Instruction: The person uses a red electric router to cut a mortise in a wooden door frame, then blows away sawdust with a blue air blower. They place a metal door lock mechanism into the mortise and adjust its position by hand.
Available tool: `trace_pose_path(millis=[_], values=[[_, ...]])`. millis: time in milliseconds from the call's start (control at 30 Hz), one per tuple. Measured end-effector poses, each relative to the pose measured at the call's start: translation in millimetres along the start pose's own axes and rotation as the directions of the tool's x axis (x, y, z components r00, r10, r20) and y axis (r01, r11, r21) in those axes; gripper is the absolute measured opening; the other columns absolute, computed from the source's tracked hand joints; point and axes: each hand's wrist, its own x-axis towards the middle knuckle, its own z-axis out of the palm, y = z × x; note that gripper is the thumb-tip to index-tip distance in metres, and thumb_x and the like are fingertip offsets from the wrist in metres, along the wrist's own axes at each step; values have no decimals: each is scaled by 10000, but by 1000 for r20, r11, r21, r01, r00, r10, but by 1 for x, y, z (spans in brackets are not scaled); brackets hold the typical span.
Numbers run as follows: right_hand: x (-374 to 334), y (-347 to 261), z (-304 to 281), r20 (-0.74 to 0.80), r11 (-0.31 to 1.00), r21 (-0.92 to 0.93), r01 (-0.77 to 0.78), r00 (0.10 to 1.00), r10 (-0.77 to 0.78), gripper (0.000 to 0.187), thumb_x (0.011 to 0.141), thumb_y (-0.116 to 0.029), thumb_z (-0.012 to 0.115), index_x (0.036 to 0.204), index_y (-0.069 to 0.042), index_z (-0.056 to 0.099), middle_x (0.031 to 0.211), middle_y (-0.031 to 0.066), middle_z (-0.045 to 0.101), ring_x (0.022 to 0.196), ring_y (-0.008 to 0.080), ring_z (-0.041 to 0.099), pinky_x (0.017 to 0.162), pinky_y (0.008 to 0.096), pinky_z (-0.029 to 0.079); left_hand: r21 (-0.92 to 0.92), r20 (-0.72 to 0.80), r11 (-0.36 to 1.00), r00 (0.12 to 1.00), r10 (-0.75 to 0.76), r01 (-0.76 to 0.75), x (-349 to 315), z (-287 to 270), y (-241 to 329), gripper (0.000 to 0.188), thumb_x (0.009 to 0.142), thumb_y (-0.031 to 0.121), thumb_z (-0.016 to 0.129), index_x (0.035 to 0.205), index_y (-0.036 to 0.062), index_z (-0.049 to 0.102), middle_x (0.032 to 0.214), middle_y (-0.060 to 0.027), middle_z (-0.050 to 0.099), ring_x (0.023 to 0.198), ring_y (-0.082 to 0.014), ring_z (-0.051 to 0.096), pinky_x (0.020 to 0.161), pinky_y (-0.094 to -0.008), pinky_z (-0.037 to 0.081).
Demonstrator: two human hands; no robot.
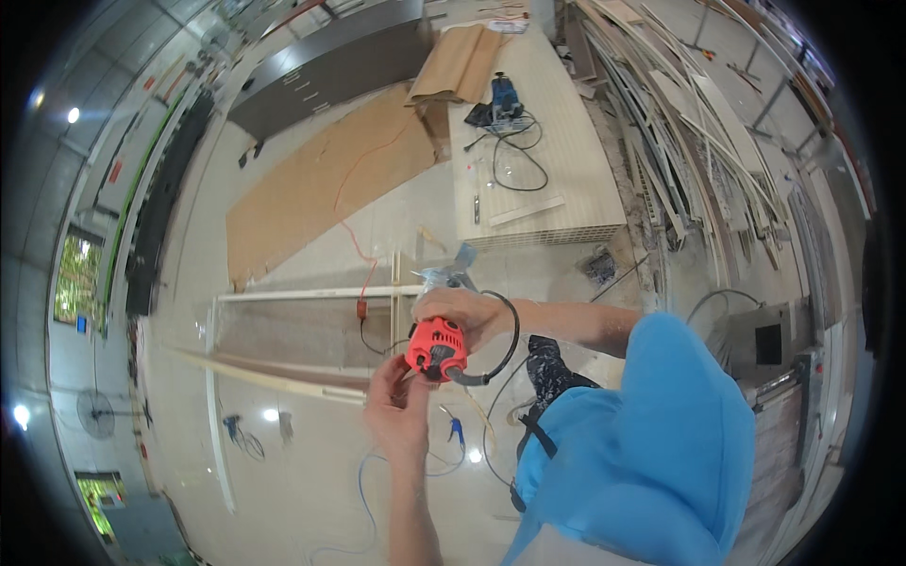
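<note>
A corded trim router (437, 351) with a red and black motor end is held up in front of me, that end facing me. A clear part and a metal piece show at its far side. My right hand (464, 313) is closed round the body from the far right. My left hand (398, 401) pinches the near left edge of the red end, its fingertips partly hidden by it. The black cord (514, 330) loops out from the motor end past my right wrist. Behind the tool runs a white frame (321, 294) with a crosspiece.
A pale panel stack (538, 212) carries a blue power tool (505, 94) with its cable. Brown board (321, 184) lies at left, crossed by an orange cord (354, 179). Offcut strips (679, 132) pile at right. A blue air gun (457, 430) and hose lie on the floor.
</note>
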Motion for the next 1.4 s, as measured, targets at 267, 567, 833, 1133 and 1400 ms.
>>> trace_pose_path(millis=[267, 567, 833, 1133, 1400], values=[[-68, 61, -103, 19, 936, -331, -115, 991, 129, 655, 608, -203, 851, 1165, -37, 549, 1213, 160, 595, 1186, 406, 575, 1070, 530, 434, -273, 522, 745, 744, -417, 608, 120, 108, -18, 638, 1040, 484, 579, 1404, -36, 506, 1263, -224, 636, 1092, -343, 695, 932, -413, 595], [-167, 215, -216, 12, 841, -524, -134, 986, 164, 521, 780, -228, 717, 1240, -33, 571, 1386, 168, 576, 1395, 362, 480, 1200, 536, 318, -149, 685, 439, 412, -601, 886, 282, 301, -81, 570, 975, 346, 688, 1353, -48, 522, 1203, -223, 659, 1063, -363, 706, 979, -484, 582], [-322, 250, -205, -640, -104, -125, -987, -1, 768, 773, 747, -214, 771, 1425, 35, 494, 1528, 329, 397, 1418, 516, 375, 1211, 530, 303, 49, 396, 807, 731, -556, 588, 405, 465, -169, 536, 863, 159, 780, 1292, -31, 521, 1076, -119, 675, 868, -201, 692, 735, -325, 580], [-400, 224, -131, 422, -208, -46, -977, -207, 882, 375, 880, -199, 657, 1178, 21, 598, 1077, 247, 685, 1003, 422, 697, 889, 511, 562, 370, 670, 911, 731, -128, -181, 532, 678, -273, 670, 762, 219, 853, 1294, -29, 530, 1148, -220, 658, 1042, -364, 661, 933, -430, 513], [-418, 227, -140, 65, -422, 300, -855, -423, 904, 359, 942, -230, 650, 1228, -28, 573, 1071, 220, 676, 890, 399, 715, 798, 506, 579, 215, 742, 910, 665, 83, -353, 566, 822, -392, 619, 734, 320, 854, 1181, -8, 578, 1092, -215, 666, 1017, -420, 648, 882, -473, 528]])
